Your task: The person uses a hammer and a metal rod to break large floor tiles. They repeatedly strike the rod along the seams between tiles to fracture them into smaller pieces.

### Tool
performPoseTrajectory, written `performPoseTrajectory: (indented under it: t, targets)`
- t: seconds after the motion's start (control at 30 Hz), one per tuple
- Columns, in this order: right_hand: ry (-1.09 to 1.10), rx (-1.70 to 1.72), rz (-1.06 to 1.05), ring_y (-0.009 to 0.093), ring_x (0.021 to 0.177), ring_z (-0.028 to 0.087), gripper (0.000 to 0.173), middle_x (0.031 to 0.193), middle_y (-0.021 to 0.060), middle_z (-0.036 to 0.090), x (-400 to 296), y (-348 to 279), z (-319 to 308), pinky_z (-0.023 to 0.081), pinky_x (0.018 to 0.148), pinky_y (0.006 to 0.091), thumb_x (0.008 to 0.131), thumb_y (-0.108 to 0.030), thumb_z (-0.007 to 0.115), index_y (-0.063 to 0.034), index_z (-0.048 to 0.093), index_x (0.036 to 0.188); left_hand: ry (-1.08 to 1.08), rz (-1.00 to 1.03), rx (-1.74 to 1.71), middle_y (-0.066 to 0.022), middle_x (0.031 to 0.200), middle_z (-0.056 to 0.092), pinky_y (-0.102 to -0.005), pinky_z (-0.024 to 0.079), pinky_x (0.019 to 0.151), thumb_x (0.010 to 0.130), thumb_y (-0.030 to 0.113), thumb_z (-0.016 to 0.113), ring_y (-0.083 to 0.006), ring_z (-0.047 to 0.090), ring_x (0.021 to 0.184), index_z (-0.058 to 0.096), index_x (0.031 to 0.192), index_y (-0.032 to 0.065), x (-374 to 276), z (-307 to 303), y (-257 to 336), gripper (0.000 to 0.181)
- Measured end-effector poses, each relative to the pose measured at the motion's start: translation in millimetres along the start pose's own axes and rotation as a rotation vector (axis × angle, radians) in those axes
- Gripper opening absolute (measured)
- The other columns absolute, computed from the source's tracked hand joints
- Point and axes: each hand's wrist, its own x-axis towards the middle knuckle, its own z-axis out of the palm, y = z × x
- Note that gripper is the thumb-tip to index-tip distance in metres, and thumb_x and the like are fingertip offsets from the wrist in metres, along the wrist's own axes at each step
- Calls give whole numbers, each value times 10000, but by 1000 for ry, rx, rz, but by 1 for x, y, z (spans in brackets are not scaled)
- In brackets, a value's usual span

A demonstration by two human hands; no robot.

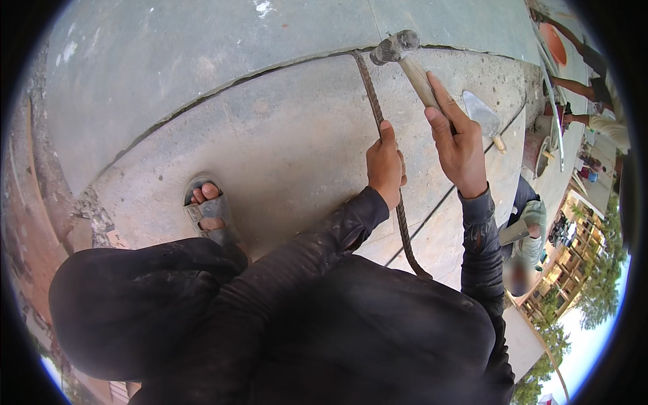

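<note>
My left hand is closed around a ribbed steel reinforcing bar. The bar's far end sits at the dark gap along the edge of a large grey slab; its near end reaches back to my knee. In my right hand is the wooden handle of a hammer. Its stubby, mortar-stained head is over the slab's edge, just right of the bar's far end. Beside my right hand, a pointed trowel lies on the paler slab.
My sandalled foot rests on the paler slab. A dark line crosses it behind the bar. At right a person crouches holding a flat tool. Farther off are other people, an orange basin and a bucket.
</note>
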Motion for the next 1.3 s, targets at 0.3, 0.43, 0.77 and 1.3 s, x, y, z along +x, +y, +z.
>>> performPoseTrajectory:
  t: [0.3,0.43,0.77,1.3]
  targets:
    - [-11,-76,-205,116,566,462,427,895,216,690,14,22,20,461,542,312,988,-220,588,-120,531,1399,-35,-82,-57,87,561,176,-272,136,399,959,650,429,-78,149,425,252,647,224,-2,0,11,557]
    - [50,9,-156,161,524,475,425,877,232,681,18,-6,5,461,535,316,982,-212,593,-128,536,1394,-43,-70,-85,85,564,182,-272,140,402,958,654,427,-79,154,428,261,653,224,-3,-1,16,553]
    - [52,-25,-199,226,475,415,425,734,203,640,23,-11,6,423,490,306,980,-204,593,-137,536,1396,-21,-83,-94,87,558,175,-273,146,402,954,656,436,-76,155,427,276,654,218,-4,-5,17,554]
    - [-5,-96,-201,150,487,410,423,686,178,609,15,30,24,413,484,296,985,-204,591,-118,538,1395,-56,-123,-77,84,551,197,-271,144,395,967,631,434,-76,163,421,307,665,213,-1,5,21,531]
